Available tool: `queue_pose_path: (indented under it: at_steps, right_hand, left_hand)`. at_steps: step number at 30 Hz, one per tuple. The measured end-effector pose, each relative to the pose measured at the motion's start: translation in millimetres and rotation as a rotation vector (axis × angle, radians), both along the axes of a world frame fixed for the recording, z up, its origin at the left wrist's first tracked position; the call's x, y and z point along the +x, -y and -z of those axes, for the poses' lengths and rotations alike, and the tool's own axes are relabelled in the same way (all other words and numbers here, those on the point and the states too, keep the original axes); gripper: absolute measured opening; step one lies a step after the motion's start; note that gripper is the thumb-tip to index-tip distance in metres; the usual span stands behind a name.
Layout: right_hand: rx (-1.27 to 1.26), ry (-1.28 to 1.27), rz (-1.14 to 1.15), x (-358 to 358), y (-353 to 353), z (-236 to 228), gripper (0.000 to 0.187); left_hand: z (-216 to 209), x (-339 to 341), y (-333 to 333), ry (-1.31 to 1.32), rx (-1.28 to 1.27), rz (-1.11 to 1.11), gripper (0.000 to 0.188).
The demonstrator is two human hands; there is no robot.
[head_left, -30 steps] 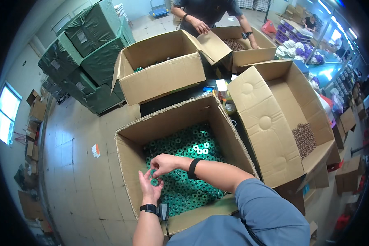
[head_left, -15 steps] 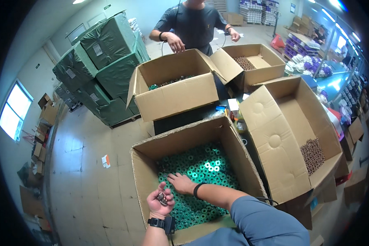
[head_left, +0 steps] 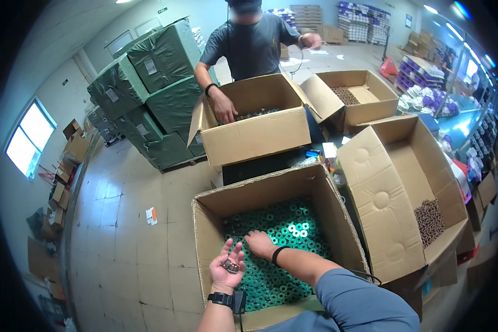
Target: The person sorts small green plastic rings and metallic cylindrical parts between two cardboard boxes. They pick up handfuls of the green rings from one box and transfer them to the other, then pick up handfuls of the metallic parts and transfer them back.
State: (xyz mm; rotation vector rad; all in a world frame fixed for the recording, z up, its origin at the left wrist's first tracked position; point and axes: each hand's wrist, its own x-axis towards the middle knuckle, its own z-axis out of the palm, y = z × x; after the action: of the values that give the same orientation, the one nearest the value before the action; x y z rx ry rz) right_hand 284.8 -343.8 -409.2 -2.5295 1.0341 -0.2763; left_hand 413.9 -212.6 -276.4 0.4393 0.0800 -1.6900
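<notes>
A large cardboard box (head_left: pixel 250 191) stands in front of me with a layer of small green rings (head_left: pixel 279 276) in it. My left hand (head_left: pixel 222 275) is palm up over the box's left side, fingers loosely spread and curved. Several small dark, shiny round pieces (head_left: pixel 231 266) lie in its palm. Just right of it, my right hand (head_left: pixel 260 244) reaches palm down into the box. Its fingers curl onto the rings; the tips are hidden, and I cannot see what they pinch.
Across from me, a co-worker's hand (head_left: pixel 224 108) is inside another open box (head_left: pixel 257 135). To the right, two open boxes (head_left: pixel 382 199) (head_left: pixel 373 108) hold small copper-brown pieces (head_left: pixel 429 223). Green-wrapped stacks (head_left: pixel 166 110) stand on the left. A black cable (head_left: pixel 365 275) crosses my box's right rim.
My left hand's fingers have opened out around the dark pieces. My right hand stays down at the green rings. The co-worker has lowered a hand into the far box, and the whole view has shifted slightly.
</notes>
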Motion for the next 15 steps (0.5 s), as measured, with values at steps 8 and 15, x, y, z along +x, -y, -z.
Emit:
queue_pose_path:
  at_steps: [8,15]
  right_hand:
    - [0.302,0.477,0.082,3,40,-116,0.037]
    - [0.782,0.597,-0.106,4,21,-171,0.035]
  left_hand:
    - [2,-7,8,0.267,0.192,-0.09,0.051]
    - [1,-3,3,0.206,0.098,-0.127,0.045]
